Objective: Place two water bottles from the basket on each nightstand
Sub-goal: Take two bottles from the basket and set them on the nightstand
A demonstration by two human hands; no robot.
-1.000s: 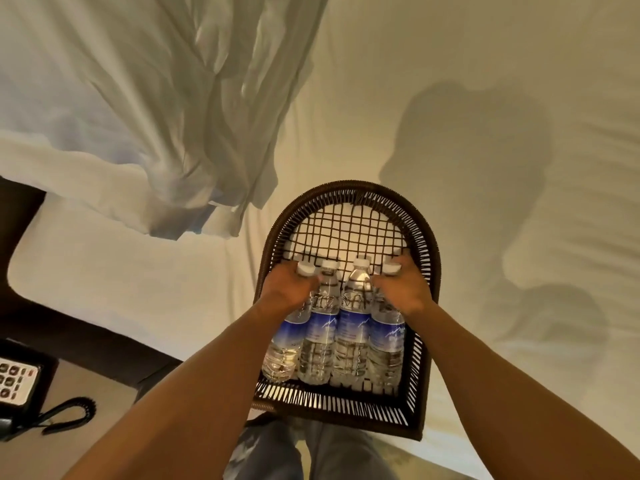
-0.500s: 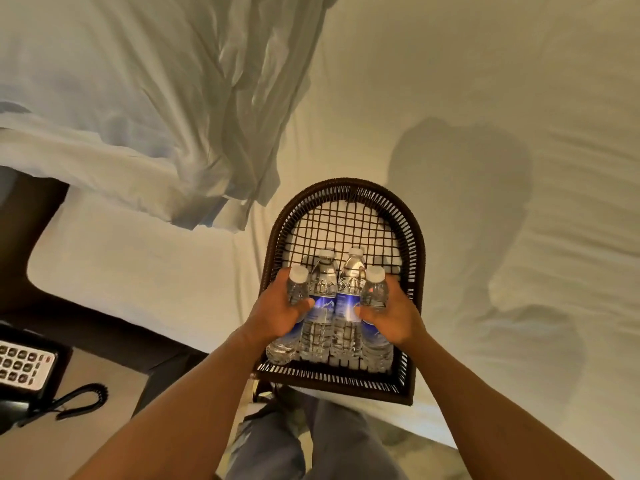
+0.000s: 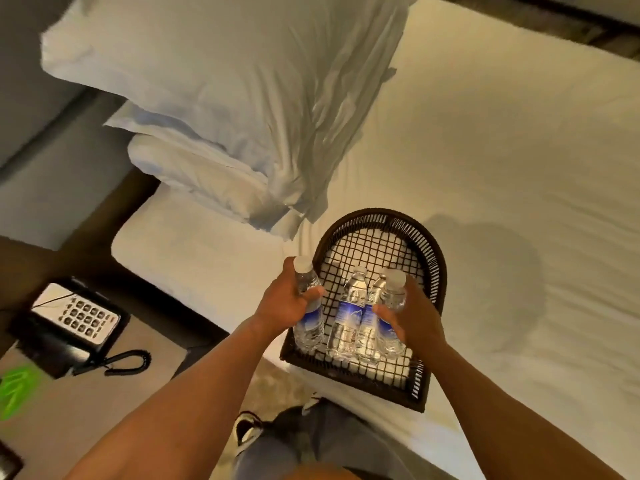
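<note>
A view from above, looking down over a person's two bare forearms toward a bed. At far left, a dark nightstand tabletop (image 3: pixel 86 420) carries a black telephone (image 3: pixel 71 322) with a pale keypad and a coiled cord, and a bright green item (image 3: pixel 15 389) sits at the frame's edge, too blurred to identify. Above it, two white pillows (image 3: pixel 221 98) are stacked at the head of the bed (image 3: pixel 502 168), which is covered in a cream sheet. Near the centre, the left hand (image 3: pixel 280 304) has its grip closed around a clear water bottle (image 3: pixel 309 306) with a white cap and blue label, holding it upright at the left rim of the basket. The dark woven basket (image 3: pixel 438 258), with an arched far end and open mesh floor, rests on the near edge of the bed. Inside it lie two more bottles (image 3: pixel 349 315), side by side, caps pointing away. Just to their right, the right hand (image 3: pixel 414 315) has its grip wrapped around a fourth bottle (image 3: pixel 391 306), raised above the basket. Below, the person's trouser leg and one shoe (image 3: pixel 247 429) show above the floor.
</note>
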